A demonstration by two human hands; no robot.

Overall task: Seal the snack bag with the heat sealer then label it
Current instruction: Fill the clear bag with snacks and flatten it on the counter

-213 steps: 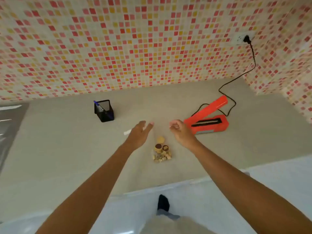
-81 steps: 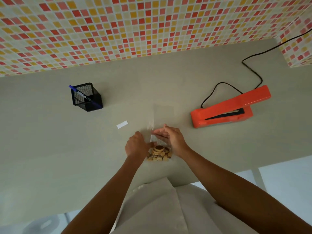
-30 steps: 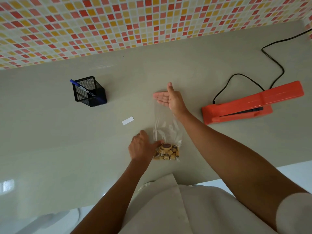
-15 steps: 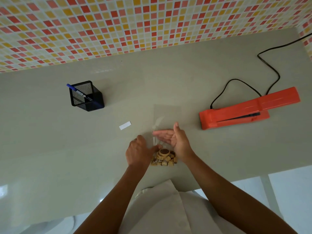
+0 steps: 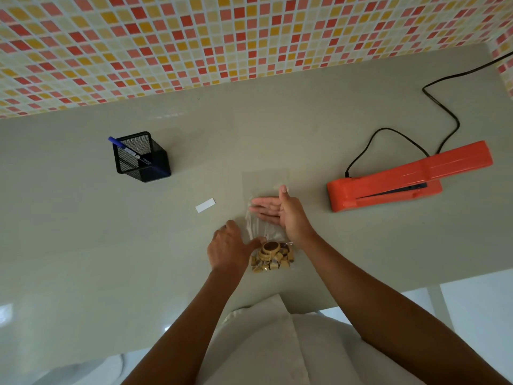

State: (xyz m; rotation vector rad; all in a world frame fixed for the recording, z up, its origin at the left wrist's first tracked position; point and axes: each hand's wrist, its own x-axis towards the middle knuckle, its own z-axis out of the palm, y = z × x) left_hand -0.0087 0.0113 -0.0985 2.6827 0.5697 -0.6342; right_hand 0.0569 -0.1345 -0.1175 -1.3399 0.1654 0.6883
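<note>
A clear snack bag [image 5: 265,182] lies flat on the grey counter, with brown biscuit pieces [image 5: 272,256] bunched at its near end. My left hand [image 5: 229,248] presses the bag's left side next to the biscuits, fingers curled. My right hand [image 5: 283,213] lies flat and open on the bag's empty middle part, fingers pointing left. A small white label [image 5: 205,205] rests on the counter left of the bag. The orange heat sealer [image 5: 402,177] sits to the right, its lid slightly raised.
A black mesh pen holder [image 5: 143,158] with a blue pen [image 5: 125,148] stands at the back left. The sealer's black cord [image 5: 444,107] loops toward the right wall. A mosaic tile wall [image 5: 222,37] bounds the counter's far side; the counter's front edge [image 5: 388,290] is close to me.
My right hand slid back along the bag from its far end toward the biscuits, then forward a little, flattening the plastic. My left hand stayed beside the biscuits.
</note>
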